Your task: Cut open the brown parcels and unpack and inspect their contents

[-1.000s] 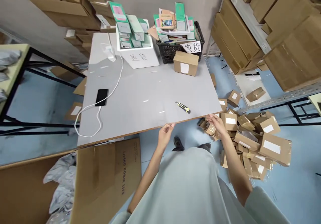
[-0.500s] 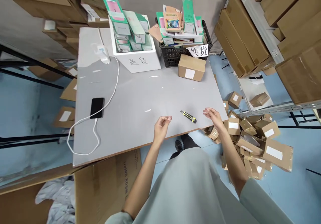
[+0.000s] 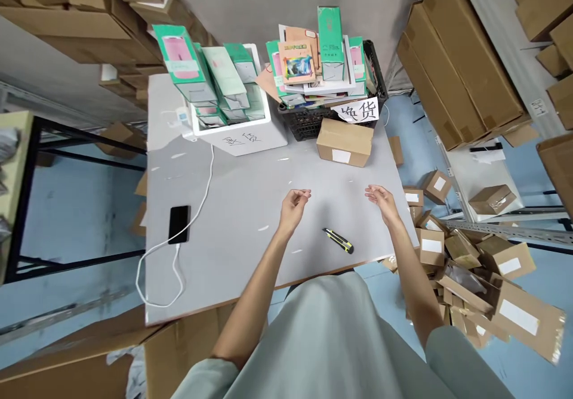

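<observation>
My left hand (image 3: pixel 293 205) hovers over the grey table (image 3: pixel 233 208) with its fingers loosely curled and nothing in them. My right hand (image 3: pixel 380 201) is held out over the table's right side, fingers apart and empty. A yellow and black utility knife (image 3: pixel 339 240) lies on the table between and a little nearer than the two hands. A brown cardboard box with a white label (image 3: pixel 344 142) sits beyond the hands, in front of the black basket (image 3: pixel 313 116).
A white bin (image 3: pixel 239 133) of green boxes stands at the back left. A black phone (image 3: pixel 179 224) on a white cable lies at the left. Several small labelled parcels (image 3: pixel 465 268) are heaped on the floor at the right. Shelves of cartons (image 3: pixel 461 83) line the right wall.
Both hands have moved from the table's near edge forward over the tabletop, past the utility knife. The view has come closer to the table.
</observation>
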{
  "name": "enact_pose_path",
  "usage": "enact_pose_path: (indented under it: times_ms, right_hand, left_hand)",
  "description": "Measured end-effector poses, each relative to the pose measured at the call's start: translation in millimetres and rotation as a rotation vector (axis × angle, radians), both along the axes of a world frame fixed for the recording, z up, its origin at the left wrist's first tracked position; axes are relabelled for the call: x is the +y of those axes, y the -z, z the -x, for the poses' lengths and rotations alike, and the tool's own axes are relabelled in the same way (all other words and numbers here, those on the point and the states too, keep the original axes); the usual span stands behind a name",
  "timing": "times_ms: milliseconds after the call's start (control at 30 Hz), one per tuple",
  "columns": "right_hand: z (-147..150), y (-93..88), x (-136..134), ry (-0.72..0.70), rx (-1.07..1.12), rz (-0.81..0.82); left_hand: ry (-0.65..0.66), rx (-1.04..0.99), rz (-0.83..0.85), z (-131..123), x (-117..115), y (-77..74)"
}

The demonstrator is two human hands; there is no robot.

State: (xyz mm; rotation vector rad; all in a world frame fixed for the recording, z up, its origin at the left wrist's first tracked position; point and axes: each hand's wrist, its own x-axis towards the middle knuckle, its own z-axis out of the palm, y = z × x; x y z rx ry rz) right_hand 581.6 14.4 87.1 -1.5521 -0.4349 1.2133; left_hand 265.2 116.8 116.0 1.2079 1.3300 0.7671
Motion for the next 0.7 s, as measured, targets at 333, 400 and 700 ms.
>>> enact_pose_path:
  times_ms: [333,400,700]
  right_hand:
    - [-22.3,14.9,49.1,0.096,-0.037,0.032]
    - [-22.5,18.6,55.9,0.117,-0.036,0.031]
    - [-29.0,35.0,125.1,0.148,-0.104,0.032]
  left_hand:
    - [0.049,-0.008,-0.019,-30.9,82.6,17.9]
    - [0.051,-0.008,-0.023,-31.2,95.5,23.2]
    - [0.089,-0.015,0.055,-77.8,190.6,57.7]
